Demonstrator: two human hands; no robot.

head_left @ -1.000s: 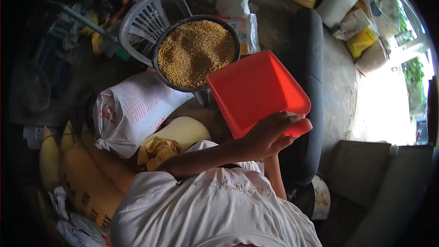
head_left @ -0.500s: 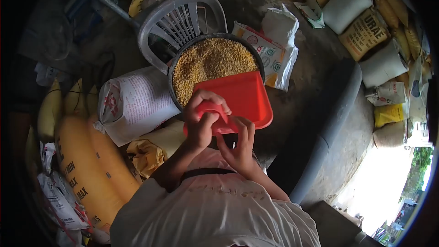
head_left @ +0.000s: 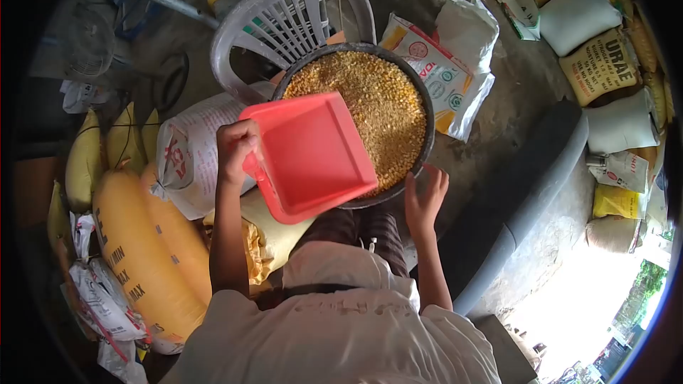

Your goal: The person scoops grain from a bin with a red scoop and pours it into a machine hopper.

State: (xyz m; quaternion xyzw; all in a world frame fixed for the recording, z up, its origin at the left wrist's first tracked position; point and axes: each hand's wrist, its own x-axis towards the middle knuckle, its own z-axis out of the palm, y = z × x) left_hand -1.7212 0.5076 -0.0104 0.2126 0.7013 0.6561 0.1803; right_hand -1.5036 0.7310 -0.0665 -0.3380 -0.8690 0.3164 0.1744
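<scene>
My left hand (head_left: 238,149) is closed round the handle of a red scoop (head_left: 309,153), whose broad tray looks empty and hangs over the left part of a round dark tub (head_left: 430,124). Yellow grain (head_left: 380,103) fills the tub, which stands against a grey plastic chair (head_left: 284,18). At the tub's lower right rim is my right hand (head_left: 427,195), fingers apart and holding nothing. Whether its fingertips touch the rim cannot be made out.
A white printed sack (head_left: 196,156) and large orange sacks (head_left: 142,249) lie at the left. An opened bag (head_left: 434,75) is behind the tub. A long dark grey object (head_left: 523,199) lies at the right, with stacked sacks (head_left: 601,64) beyond.
The red scoop has moved left in my left hand, its tray now turned toward the camera. My right hand has left the scoop's handle and moved right to the tub's rim.
</scene>
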